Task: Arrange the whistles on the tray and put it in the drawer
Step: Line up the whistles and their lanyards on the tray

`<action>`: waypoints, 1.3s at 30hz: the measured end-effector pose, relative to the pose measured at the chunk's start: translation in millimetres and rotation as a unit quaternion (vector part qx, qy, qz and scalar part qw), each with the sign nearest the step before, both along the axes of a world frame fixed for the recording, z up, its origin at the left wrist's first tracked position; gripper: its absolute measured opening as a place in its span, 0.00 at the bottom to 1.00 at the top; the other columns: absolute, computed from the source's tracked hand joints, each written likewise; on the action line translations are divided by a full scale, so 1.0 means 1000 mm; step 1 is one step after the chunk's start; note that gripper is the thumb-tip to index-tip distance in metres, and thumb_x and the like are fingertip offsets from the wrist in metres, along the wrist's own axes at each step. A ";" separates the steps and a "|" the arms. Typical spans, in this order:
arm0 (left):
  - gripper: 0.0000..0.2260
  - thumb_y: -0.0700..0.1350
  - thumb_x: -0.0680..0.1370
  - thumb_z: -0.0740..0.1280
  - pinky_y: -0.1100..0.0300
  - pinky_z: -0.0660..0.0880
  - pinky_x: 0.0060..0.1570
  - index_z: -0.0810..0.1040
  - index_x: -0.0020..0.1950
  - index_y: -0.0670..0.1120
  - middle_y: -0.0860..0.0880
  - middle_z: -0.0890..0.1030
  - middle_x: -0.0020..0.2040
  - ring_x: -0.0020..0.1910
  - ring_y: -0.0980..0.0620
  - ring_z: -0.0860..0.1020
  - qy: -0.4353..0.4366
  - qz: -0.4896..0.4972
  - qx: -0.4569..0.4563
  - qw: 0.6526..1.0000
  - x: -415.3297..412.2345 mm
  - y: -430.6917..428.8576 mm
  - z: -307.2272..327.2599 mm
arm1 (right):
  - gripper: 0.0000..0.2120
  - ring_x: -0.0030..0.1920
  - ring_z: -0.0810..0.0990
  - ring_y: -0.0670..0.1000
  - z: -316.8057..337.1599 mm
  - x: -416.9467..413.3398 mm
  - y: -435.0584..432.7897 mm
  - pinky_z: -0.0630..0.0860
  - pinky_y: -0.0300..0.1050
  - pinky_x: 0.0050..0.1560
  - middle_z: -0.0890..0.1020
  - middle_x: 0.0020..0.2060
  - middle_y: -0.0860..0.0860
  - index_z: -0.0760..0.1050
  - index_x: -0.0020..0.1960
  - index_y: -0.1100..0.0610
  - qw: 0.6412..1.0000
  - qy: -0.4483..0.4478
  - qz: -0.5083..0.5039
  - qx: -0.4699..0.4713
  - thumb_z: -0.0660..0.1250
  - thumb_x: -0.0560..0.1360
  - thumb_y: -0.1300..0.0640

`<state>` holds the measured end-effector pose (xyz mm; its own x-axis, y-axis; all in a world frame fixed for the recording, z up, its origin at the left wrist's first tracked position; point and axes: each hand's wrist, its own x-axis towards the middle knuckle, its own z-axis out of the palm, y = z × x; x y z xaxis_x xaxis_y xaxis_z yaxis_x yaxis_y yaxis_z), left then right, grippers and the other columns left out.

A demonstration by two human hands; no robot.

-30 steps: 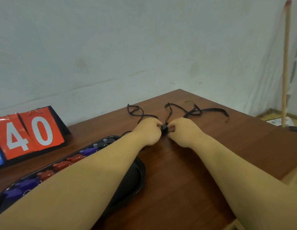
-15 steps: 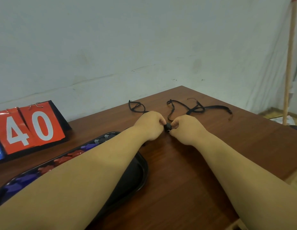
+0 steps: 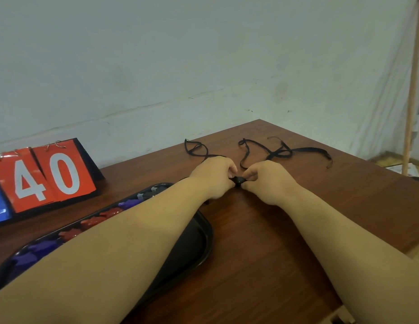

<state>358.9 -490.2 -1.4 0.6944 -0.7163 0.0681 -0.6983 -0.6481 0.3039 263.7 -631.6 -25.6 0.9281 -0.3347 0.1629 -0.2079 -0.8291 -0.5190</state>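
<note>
A small black whistle (image 3: 238, 181) sits between my two hands just above the brown table. My left hand (image 3: 215, 177) pinches it from the left and my right hand (image 3: 265, 181) pinches it from the right, fingers curled. Black lanyards (image 3: 277, 153) trail from the hands toward the table's far corner. A black tray (image 3: 203, 244) lies at the left under my left forearm; along its far edge stand red whistles (image 3: 93, 222), purple whistles (image 3: 130, 203) and a grey one (image 3: 145, 195). Much of the tray is hidden by the arm.
A red flip scoreboard (image 3: 47, 176) reading 40 stands at the back left against the pale wall. Another loose black lanyard (image 3: 195, 148) lies behind my left hand. A wooden pole (image 3: 412, 90) leans at the far right, beyond the table's edge.
Both hands have stayed together on the black whistle with only small finger shifts. The view has tipped slightly, so the table corner sits a little higher in frame.
</note>
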 end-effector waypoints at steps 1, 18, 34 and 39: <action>0.14 0.45 0.78 0.72 0.51 0.79 0.59 0.81 0.64 0.51 0.52 0.83 0.58 0.56 0.50 0.81 -0.005 -0.004 0.009 1.000 -0.001 0.001 0.002 | 0.12 0.52 0.82 0.50 -0.001 0.000 0.000 0.78 0.45 0.54 0.86 0.56 0.50 0.85 0.60 0.51 1.000 -0.006 0.003 0.009 0.72 0.78 0.52; 0.09 0.45 0.81 0.70 0.56 0.76 0.56 0.85 0.59 0.53 0.55 0.84 0.50 0.50 0.55 0.80 -0.008 0.049 -0.052 0.997 -0.039 0.148 0.068 | 0.03 0.40 0.82 0.38 0.049 -0.001 0.107 0.73 0.32 0.39 0.86 0.39 0.42 0.86 0.48 0.47 0.987 -0.085 0.111 0.082 0.75 0.75 0.52; 0.10 0.47 0.77 0.75 0.64 0.77 0.53 0.85 0.58 0.55 0.60 0.84 0.47 0.48 0.60 0.82 0.004 0.231 -0.232 0.945 -0.079 0.394 0.056 | 0.08 0.46 0.80 0.42 0.089 0.011 0.334 0.72 0.32 0.42 0.84 0.47 0.43 0.85 0.56 0.47 0.964 -0.034 0.262 0.039 0.73 0.77 0.51; 0.09 0.49 0.76 0.76 0.61 0.77 0.56 0.85 0.56 0.58 0.62 0.84 0.50 0.51 0.62 0.81 0.002 0.253 -0.245 0.936 -0.069 0.427 0.031 | 0.10 0.47 0.81 0.43 0.075 0.020 0.369 0.77 0.37 0.50 0.84 0.48 0.44 0.84 0.58 0.49 0.965 -0.028 0.261 -0.001 0.73 0.77 0.51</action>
<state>289.9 -62.8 29.5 0.9374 -0.1782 0.2994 -0.3375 -0.6778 0.6532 283.6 -262.8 49.5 0.9601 0.1759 0.2172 0.2658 -0.8149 -0.5151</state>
